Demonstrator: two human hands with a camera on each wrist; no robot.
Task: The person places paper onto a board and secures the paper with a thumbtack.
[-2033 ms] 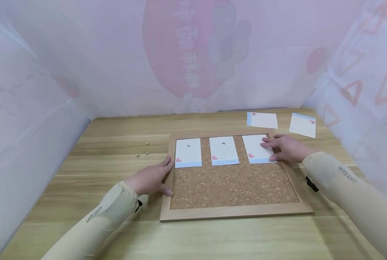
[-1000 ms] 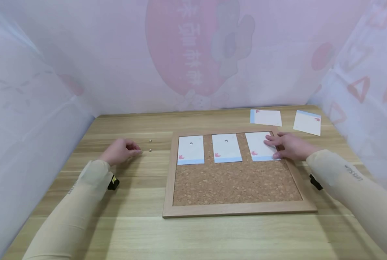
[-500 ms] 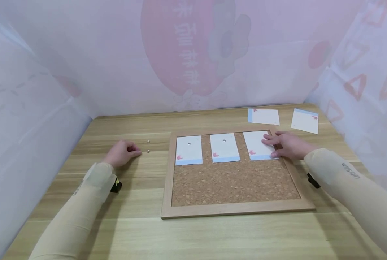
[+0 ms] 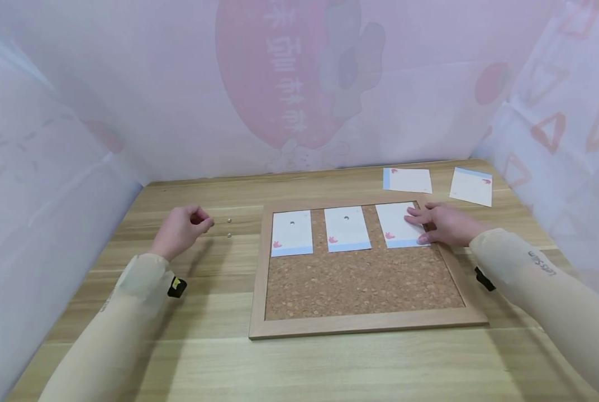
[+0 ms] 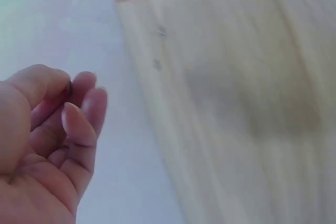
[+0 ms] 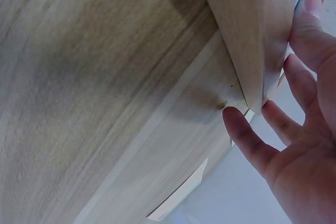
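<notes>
Left hand pinches a pin between thumb and finger, raised above the table; two loose pins lie just right of this grip; farther right lies the board, bearing two pinned cards and a third card; right hand rests extended fingers on the third card; two loose cards lie beyond that hand.

White blue-edged card, flat on corkboard; tiny thumbtack, seemingly, in left fingers

Rough, speckled cork panel in a smooth wooden frame, matt paper cards, shiny metallic tacks.
</notes>
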